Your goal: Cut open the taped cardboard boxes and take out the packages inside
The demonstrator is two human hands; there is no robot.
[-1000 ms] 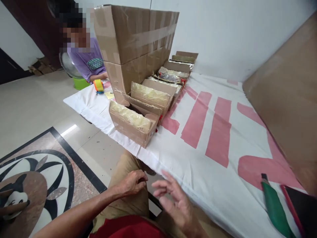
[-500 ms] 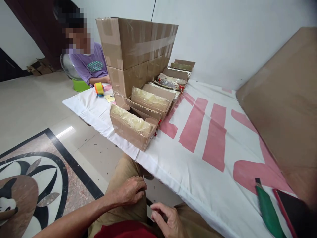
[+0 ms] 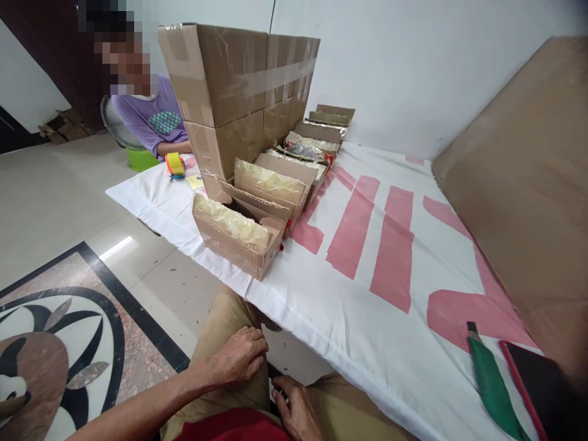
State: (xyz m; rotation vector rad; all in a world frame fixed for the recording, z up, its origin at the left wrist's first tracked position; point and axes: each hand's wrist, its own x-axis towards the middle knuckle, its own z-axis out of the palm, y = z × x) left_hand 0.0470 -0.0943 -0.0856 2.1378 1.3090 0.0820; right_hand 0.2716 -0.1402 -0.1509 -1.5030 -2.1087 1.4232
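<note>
My left hand [image 3: 239, 360] rests on my left knee in tan trousers, its fingers curled with nothing visible in them. My right hand [image 3: 296, 409] lies lower between my thighs, below the table edge, fingers bent and pressed down; whether it holds anything I cannot make out. Just beyond my knees, a small open cardboard box [image 3: 236, 237] filled with pale plastic-wrapped packets stands at the near edge of the table.
A white cloth with red stripes [image 3: 376, 245] covers the table. A row of similar filled boxes [image 3: 294, 165] runs back beside tall taped cartons [image 3: 239, 86]. Flat cardboard [image 3: 519, 177] leans at the right. A green-handled tool [image 3: 491, 386] lies bottom right. A seated person [image 3: 151, 119] and tape dispenser [image 3: 175, 164] are at far left.
My right hand has dropped from open in front of the table edge down between my thighs, its fingers closing. My left hand stays on my knee. The view shifted slightly right.
</note>
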